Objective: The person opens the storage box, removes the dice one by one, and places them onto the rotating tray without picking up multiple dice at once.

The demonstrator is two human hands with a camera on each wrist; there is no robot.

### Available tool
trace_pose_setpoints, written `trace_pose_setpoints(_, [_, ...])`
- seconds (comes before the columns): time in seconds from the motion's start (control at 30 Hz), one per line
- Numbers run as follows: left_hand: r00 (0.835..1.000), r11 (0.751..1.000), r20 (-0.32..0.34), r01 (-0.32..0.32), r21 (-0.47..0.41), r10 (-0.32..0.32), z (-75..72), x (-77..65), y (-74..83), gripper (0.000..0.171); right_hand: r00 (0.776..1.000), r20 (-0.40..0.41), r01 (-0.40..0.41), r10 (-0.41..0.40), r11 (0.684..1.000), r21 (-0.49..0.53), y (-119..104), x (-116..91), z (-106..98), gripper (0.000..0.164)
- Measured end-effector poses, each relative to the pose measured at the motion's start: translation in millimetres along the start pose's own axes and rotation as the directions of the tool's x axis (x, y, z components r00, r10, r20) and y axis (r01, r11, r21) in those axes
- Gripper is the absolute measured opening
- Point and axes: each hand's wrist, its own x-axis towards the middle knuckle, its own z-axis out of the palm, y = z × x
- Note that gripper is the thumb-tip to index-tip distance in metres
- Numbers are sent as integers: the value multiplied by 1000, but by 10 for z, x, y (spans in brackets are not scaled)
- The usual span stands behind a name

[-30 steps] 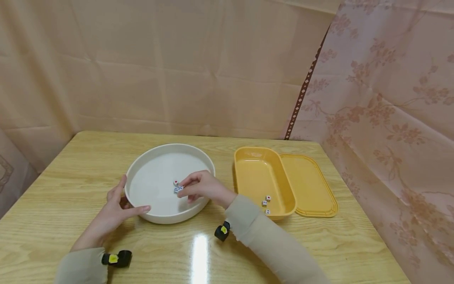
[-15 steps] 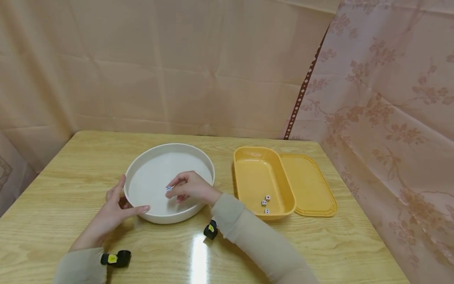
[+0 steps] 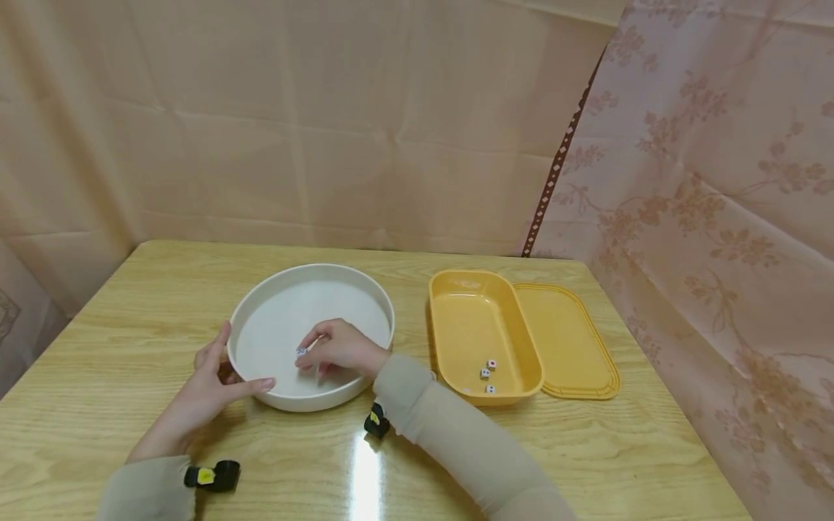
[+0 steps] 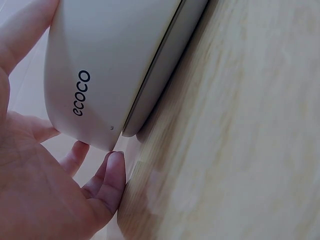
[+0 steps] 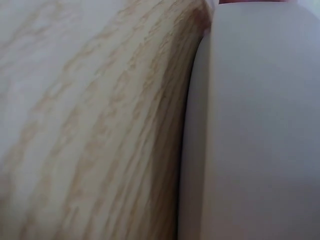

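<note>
A round white tray point(image 3: 306, 297) with a raised rim sits on the table. My left hand point(image 3: 205, 387) holds its near left side, thumb over the rim, fingers against the outer wall. In the left wrist view, fingertips touch the wall point(image 4: 110, 60), which bears the word "ecoco". Inside the tray my right hand point(image 3: 339, 347) pinches a small white die point(image 3: 301, 352) with dark blue pips. The remaining fingers are tucked under the palm, hiding what lies beneath. The right wrist view shows mainly the tray's outer wall point(image 5: 265, 125).
Right of the tray stands a yellow box point(image 3: 469, 318) with several dice point(image 3: 485, 374) at its near end, one showing a red pip. Its yellow lid point(image 3: 567, 333) lies beside it. Curtains hang behind the wooden table point(image 3: 293, 463) and along its right side.
My right hand has shifted left and slightly nearer within the tray, with the die at its fingertips. Dice seen beside the fingers earlier no longer show. The left hand stays on the rim.
</note>
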Motion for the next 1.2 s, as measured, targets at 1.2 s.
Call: trace_pose_setpoints(1.2, [1000, 1000, 7, 2, -13, -2, -5, 5, -15, 125, 999, -11, -39, 38, 989, -143, 13, -27, 32, 13])
